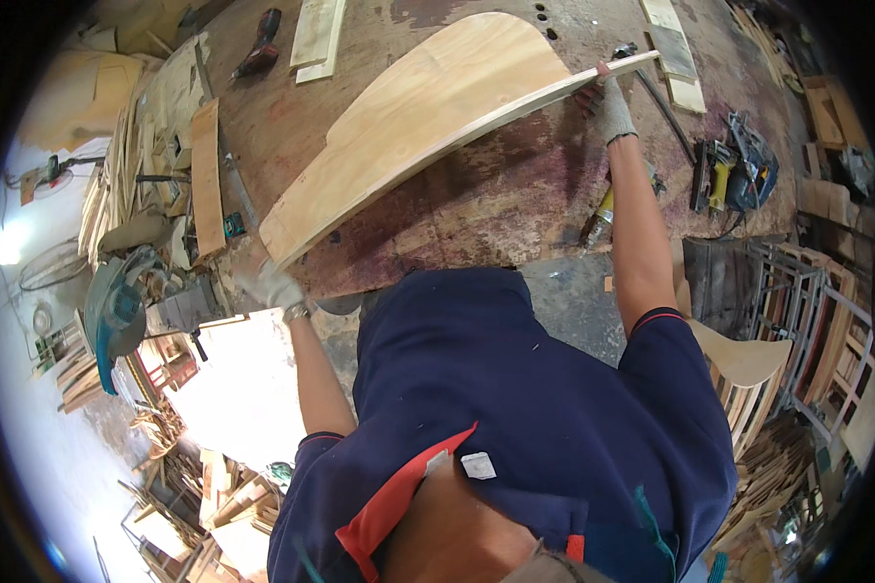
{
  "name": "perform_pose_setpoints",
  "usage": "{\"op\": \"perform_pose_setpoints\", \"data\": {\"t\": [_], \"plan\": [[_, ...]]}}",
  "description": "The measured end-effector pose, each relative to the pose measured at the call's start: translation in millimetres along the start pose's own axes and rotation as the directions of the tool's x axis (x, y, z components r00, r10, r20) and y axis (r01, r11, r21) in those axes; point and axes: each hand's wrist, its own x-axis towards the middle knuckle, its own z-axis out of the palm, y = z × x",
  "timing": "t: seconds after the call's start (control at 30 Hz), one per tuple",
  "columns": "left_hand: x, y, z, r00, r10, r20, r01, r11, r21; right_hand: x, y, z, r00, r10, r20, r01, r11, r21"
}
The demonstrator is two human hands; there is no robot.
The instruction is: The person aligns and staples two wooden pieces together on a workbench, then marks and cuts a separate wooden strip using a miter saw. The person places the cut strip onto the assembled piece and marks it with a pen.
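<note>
A large pale plywood panel point(437, 92) with a curved far edge stands tilted over the workbench, its long straight near edge running from lower left to upper right. My right hand point(610, 109), in a light knit glove with bare fingertips, grips that edge close to the panel's right end. By the lower left end is my left hand point(270, 282), also gloved. Motion smears its fingers, so whether they touch the wood cannot be made out.
A worn brown workbench point(496, 209) carries a cordless drill point(260, 44), wooden boards point(318, 39) and a jigsaw point(749, 165). A yellow-bodied tool point(601, 219) lies by the near edge. At left stands a teal mitre saw point(117, 311); wood offcuts point(180, 476) lie below.
</note>
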Motion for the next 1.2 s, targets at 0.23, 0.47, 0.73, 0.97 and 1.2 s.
{"op": "perform_pose_setpoints", "data": {"t": [0.23, 0.47, 0.73, 0.97, 1.2], "plan": [[-67.3, 265.3, 101.2, 0.562, 0.720, 0.406, -0.718, 0.669, -0.193, 5.4, -0.1, -3.2, 0.996, -0.047, 0.076, 0.047, 0.999, 0.005], [-90.9, 297.4, 152.7, 0.464, 0.438, 0.770, -0.659, 0.751, -0.030, 19.7, -6.9, -15.7, 0.980, 0.071, 0.187, -0.072, 0.997, -0.001], [-98.5, 286.5, 165.3, 0.566, 0.236, 0.790, -0.358, 0.934, -0.023, 11.3, -25.5, -11.6, 0.976, -0.115, -0.183, 0.080, 0.979, -0.186], [-100.0, 286.9, 162.6, 0.587, 0.270, 0.763, -0.368, 0.929, -0.045, -91.3, -146.1, 53.3, 0.370, -0.829, 0.420, 0.722, -0.028, -0.691], [-95.6, 288.0, 154.1, 0.469, 0.452, 0.758, -0.590, 0.800, -0.112, -151.0, -120.5, 76.0, 0.414, -0.208, 0.886, 0.838, -0.292, -0.460]]}}
